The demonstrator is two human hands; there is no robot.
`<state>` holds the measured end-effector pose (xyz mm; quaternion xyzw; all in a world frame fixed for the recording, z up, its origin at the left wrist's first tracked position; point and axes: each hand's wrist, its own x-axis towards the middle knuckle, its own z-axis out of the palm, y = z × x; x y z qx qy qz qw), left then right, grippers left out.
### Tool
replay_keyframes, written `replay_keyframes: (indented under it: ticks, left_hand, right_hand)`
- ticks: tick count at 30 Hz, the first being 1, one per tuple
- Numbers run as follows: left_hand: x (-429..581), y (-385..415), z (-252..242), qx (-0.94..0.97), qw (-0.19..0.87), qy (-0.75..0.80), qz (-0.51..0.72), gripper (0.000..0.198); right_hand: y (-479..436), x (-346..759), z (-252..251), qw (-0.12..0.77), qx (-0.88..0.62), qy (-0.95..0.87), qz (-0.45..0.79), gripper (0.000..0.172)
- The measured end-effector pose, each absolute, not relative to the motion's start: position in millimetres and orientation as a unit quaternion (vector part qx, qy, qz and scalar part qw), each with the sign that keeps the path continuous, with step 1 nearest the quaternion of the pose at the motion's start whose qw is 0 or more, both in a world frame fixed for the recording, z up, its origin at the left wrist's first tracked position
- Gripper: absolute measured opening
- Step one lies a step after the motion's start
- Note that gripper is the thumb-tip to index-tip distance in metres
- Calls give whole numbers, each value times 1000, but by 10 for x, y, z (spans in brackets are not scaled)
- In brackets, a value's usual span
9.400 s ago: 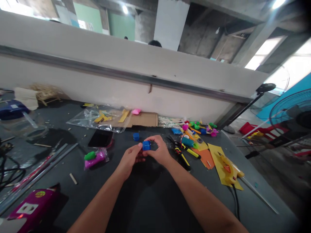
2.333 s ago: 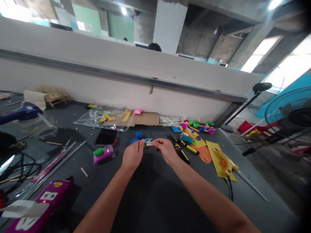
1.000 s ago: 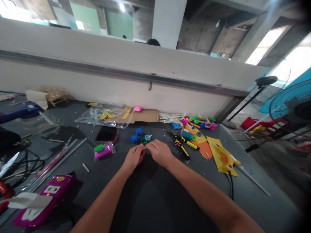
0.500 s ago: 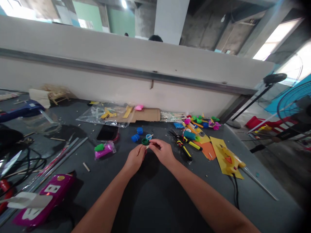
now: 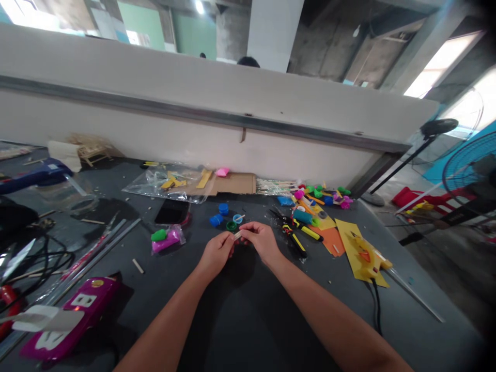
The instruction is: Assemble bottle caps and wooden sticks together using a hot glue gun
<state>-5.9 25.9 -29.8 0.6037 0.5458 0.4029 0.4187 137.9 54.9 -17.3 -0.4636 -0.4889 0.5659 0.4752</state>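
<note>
Right grip (image 5: 264, 243) has shifted slightly rightward since 1.0 s ago, baring more of the pale sticks (image 5: 237, 235). Head view: left grip (image 5: 217, 253) pinches the sticks at one end, right grip apparently the other, above the surface (image 5: 248, 320). Risk: fingertip hold on thin pieces, so one may slip; a forward knuckle could nudge the green cap (image 5: 231, 226) just beyond. Light blue cap (image 5: 235, 220): loose stick (image 5: 241, 217) lying across, might tip out if bumped. Green cap: contents unclear. Clear bag (image 5: 149, 187): yellow scraps (image 5: 173, 183), inside or beneath, cannot tell.

A ceiling lamp (image 5: 199, 6) and window (image 5: 442, 64) glare — tabletop (image 5: 155, 276) dim, right corners dark, edges stretched, soft.
</note>
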Motion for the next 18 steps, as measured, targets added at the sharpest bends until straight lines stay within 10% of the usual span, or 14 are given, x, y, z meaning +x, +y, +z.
replay_keyframes:
  ticks: [10, 18]
  left_hand:
    - [-42, 286, -348, 529, 405, 590, 456, 26]
    - [-62, 275, -348, 535, 420, 578, 450, 26]
  right_hand:
    - [840, 1485, -174, 500, -517, -521, 459, 20]
    - [1245, 1459, -207, 360, -570, -711, 202, 14]
